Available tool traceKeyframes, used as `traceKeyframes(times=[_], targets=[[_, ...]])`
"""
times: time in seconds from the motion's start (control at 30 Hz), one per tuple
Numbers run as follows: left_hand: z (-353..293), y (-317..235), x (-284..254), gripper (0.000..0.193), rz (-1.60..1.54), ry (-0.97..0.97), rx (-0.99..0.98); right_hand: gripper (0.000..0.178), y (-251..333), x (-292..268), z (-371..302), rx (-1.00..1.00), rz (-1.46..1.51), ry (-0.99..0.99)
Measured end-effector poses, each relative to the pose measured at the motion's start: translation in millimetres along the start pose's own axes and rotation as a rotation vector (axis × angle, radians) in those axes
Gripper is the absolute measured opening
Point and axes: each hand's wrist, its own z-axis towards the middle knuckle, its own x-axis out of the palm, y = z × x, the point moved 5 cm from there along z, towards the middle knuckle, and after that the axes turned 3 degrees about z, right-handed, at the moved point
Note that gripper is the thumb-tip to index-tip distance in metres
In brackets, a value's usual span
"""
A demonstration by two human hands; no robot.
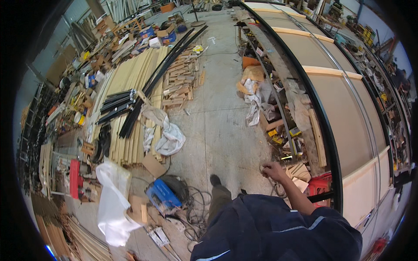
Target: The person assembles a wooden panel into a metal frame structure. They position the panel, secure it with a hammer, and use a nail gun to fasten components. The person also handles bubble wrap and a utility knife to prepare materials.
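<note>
My right hand point(273, 171) hangs out in front of me over the concrete floor point(226, 148), its fingers curled closed. A small pale spot shows at the fingertips, too small to name. Just to the right of that hand runs a long black-edged frame point(320, 108) with beige panels point(324, 89) and pale wooden crosspieces point(331, 71). My left hand is out of the picture. One dark shoe point(215, 180) of mine is on the floor.
A blue machine point(163, 195) with coiled black cables stands at lower left, beside white plastic sheeting point(113, 204). Farther left lie stacked pale boards point(130, 82), black bars point(159, 78) and short wood offcuts point(179, 85). A red plastic stool point(320, 188) sits under the frame.
</note>
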Motion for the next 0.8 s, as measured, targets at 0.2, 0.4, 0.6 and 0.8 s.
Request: traceKeyframes(times=[0.2, 0.4, 0.6, 0.8], targets=[[229.7, -105.1, -91.2, 0.043, 0.069, -0.023, 0.333, 0.031, 2.8, -16.0, 73.6, 0.224, 0.033, -0.156], [450.3, -223.2, -220.4, 0.035, 0.140, 0.197, 0.280, 0.017, -57.0, -27.4, 88.4, 0.400, 0.464, -0.433], [577.6, -444.2, -339.1, 0.030, -0.195, 0.101, 0.383, 0.014, -116.0, -11.8, 104.7, -0.002, -0.603, -0.227], [624.8, -573.3, -307.2, 0.032, -0.179, 0.204, 0.456, 0.009, -100.1, -22.5, 175.0, 0.207, -0.022, -0.320]])
